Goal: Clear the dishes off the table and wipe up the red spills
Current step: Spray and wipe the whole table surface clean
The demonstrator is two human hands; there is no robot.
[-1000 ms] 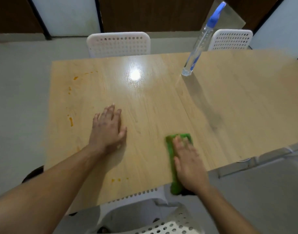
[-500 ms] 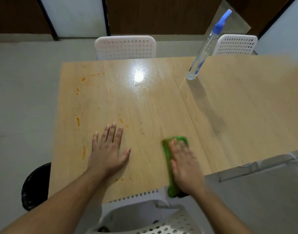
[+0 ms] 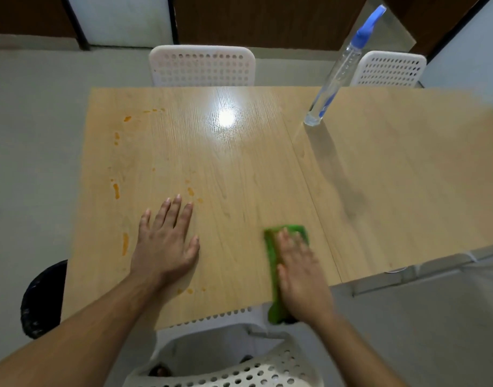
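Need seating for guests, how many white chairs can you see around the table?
3: one chair at the far side, another far right, a third nearest the person. Others may be out of view.

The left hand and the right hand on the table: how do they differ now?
The left hand lies flat on bare wood, while the right hand presses on a green cloth. The left hand is sharp and close to orange spills; the right hand is blurred, on the clean side. Both have straight fingers.

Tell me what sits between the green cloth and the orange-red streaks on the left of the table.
The left hand, flat on the table, lies between the green cloth under the right hand and the left-edge streaks. Nothing else intervenes.
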